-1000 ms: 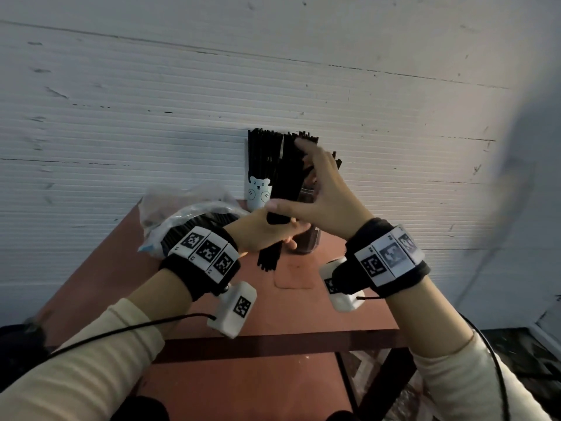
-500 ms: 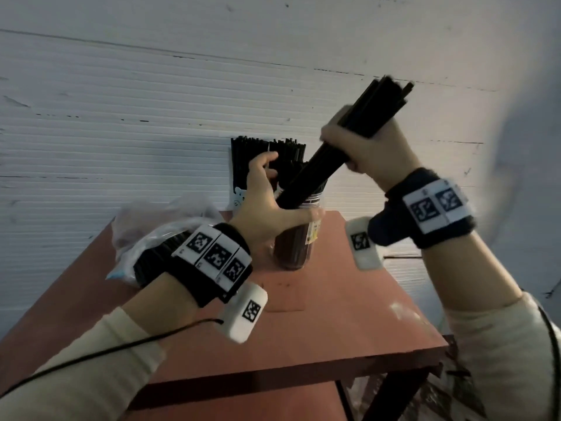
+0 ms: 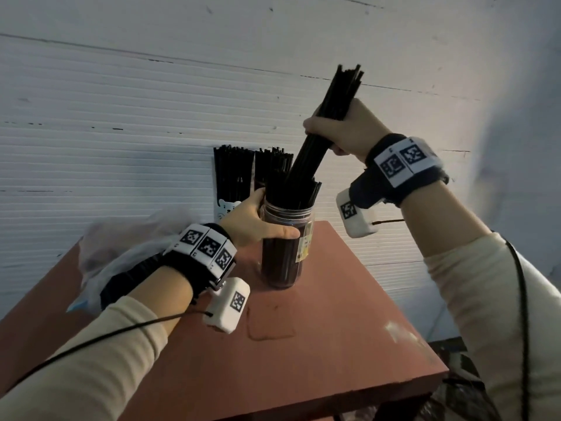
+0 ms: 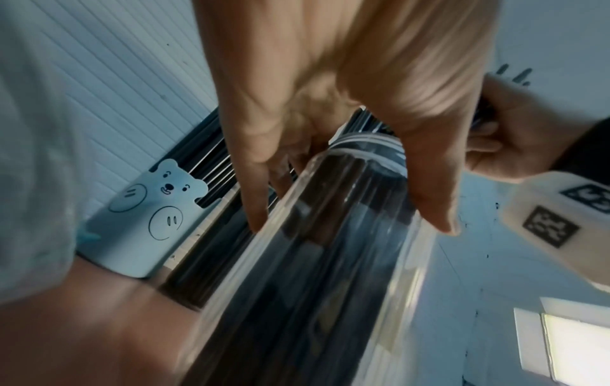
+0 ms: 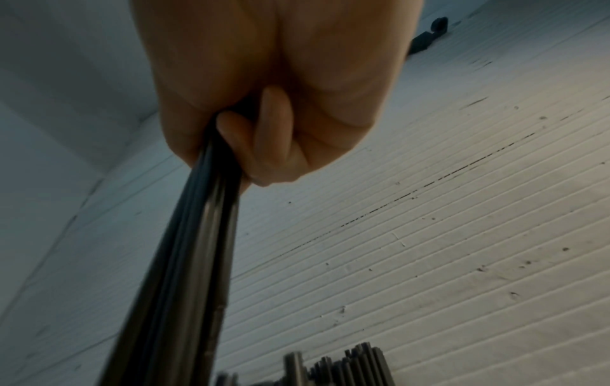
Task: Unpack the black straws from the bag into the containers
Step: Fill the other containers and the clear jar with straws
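A clear plastic jar point(image 3: 285, 247) packed with black straws stands upright on the red-brown table point(image 3: 334, 344). My left hand point(image 3: 255, 221) grips the jar near its neck; the left wrist view shows the fingers point(image 4: 254, 182) and thumb wrapped round the jar point(image 4: 330, 261). My right hand point(image 3: 343, 129) grips a bundle of black straws point(image 3: 340, 98), tilted, with its lower end in the jar's mouth. The right wrist view shows the fist point(image 5: 264, 117) round the bundle point(image 5: 185, 274). The plastic bag point(image 3: 121, 250) with more black straws lies at the left, partly behind my left wrist.
Two more containers of black straws stand against the white ribbed wall: a bear-printed cup point(image 3: 227, 205) and another jar point(image 3: 267, 168) behind the held one. The table's right and front edges are close; the floor shows at the lower right.
My right hand lifted the bundle from in front of the jar, swung it upright and brought its lower end into the jar's mouth. My left hand moved from the bundle to the jar.
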Motion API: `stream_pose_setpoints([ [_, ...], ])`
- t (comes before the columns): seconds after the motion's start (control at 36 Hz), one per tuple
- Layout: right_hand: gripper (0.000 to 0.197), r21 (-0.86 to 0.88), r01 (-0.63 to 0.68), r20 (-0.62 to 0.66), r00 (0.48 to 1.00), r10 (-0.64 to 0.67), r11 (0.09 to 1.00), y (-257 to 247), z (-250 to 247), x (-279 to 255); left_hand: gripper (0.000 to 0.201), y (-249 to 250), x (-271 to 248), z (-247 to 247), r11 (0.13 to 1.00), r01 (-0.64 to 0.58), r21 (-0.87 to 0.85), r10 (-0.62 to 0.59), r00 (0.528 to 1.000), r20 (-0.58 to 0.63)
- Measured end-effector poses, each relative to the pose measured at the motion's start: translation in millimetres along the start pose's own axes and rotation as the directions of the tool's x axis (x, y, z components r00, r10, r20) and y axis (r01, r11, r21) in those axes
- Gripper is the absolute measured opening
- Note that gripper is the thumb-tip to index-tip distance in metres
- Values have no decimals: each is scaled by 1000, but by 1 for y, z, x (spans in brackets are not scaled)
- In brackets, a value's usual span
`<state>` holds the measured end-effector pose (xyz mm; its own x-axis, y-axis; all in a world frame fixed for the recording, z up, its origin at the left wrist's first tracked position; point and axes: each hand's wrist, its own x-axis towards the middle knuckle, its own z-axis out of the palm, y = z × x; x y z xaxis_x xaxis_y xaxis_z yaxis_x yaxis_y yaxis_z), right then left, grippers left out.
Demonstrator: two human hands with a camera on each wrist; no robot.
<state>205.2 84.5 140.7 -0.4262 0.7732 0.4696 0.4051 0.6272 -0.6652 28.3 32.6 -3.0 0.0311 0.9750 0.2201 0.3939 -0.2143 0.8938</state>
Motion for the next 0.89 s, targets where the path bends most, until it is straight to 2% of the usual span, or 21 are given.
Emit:
stream_pose_setpoints([
  [0.08,21,-113,3,91,996,7,994,2,15,-1,85,0,0,-1,1000,-15,-21,15,1000,17],
  [0.17,38,-237,18,164,986,22,971,9,28,-8,92,-2,1,-1,999,-20,-44,21,1000,19],
  [0.25,36,-247,56,223,975,1,967,12,36,-25,96,-2,1,-1,999,-23,-41,24,999,23],
  [0.31,47,-231,72,183,983,-29,970,16,37,-32,101,-4,2,-1,999,-27,-35,28,999,37],
  [0.36,74,-177,94,56,995,-85,980,20,38,-36,104,-4,3,-1,999,-26,-35,28,999,47],
  [0.42,94,-102,200,-92,973,-210,974,22,39,-38,103,-4,2,-1,999,-32,-30,33,998,50],
  [0.44,95,-100,270,-130,951,-281,958,22,39,-39,101,-4,2,-1,999,-36,-27,37,998,48],
  [0.47,91,-125,328,-136,929,-344,936,20,40,-40,100,-3,2,0,999,-37,-25,38,998,41],
  [0.53,71,-234,398,-66,904,-423,887,17,43,-43,101,-3,2,0,999,-34,-21,34,999,29],
  [0.58,46,-353,422,62,901,-429,835,19,49,-46,106,-4,2,0,999,-32,-20,33,999,27],
  [0.64,35,-394,424,167,905,-390,816,25,56,-52,106,-4,1,1,999,-29,-14,29,999,25],
  [0.69,36,-399,408,170,913,-370,821,30,61,-58,100,-5,1,1,1000,-19,-16,20,1000,16],
  [0.81,45,-370,391,62,916,-397,843,31,61,-65,97,-5,0,4,999,-16,-29,16,1000,10],
  [0.89,45,-394,365,149,931,-333,844,33,66,-70,93,-5,-2,6,998,-15,-63,16,1000,12],
])
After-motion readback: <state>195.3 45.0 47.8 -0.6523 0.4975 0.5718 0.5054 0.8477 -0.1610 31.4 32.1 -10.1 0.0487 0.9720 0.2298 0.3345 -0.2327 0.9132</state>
